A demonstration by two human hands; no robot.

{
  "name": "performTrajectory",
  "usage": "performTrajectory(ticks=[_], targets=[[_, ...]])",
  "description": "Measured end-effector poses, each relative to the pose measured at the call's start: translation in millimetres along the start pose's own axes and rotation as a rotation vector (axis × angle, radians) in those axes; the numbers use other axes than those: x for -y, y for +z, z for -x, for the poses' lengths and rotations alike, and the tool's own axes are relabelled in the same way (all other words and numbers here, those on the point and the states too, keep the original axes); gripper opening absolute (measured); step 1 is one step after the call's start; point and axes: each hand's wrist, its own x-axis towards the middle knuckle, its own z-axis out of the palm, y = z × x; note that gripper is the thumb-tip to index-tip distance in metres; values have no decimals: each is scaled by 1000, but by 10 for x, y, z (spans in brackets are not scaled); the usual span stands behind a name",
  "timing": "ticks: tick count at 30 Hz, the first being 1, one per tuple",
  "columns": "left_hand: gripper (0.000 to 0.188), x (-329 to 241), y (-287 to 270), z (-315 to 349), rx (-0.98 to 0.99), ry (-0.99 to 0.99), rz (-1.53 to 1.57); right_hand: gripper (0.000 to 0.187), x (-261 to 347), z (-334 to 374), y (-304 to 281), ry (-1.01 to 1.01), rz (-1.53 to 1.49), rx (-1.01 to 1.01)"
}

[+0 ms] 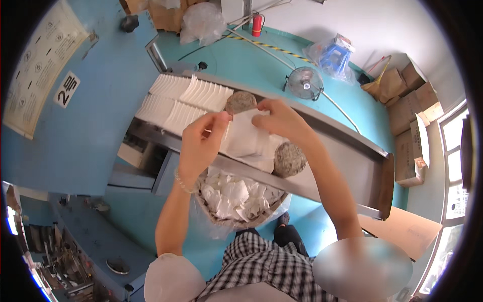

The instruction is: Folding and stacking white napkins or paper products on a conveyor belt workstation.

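Checked garment [266, 267] nearest the camera. White sheet [244, 136] above the metal bench [347, 161], between the two hands. Left hand [201, 143]: thumb and fingers pinched at its left edge. Right hand [282, 121]: fingers curled at the right edge; grip cannot be confirmed. Mottled grey weights, round: far one [241, 102] beside white stacks [176, 100]; near one [290, 160] by the near rim.

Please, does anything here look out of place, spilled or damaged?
Yes: the crumpled white scraps heaped in the basket below the metal tray look messy against the neat white rows near the left hand. I see no clear spill.
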Motion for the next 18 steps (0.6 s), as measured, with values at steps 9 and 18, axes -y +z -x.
performTrajectory(ticks=[9,18], targets=[[35,139,-244,686,179,-533,281,72,-146,222,581,0,-337,363],[34,313,-279,1187,161,-528,177,51,-268,393,969,-8,-208,481]])
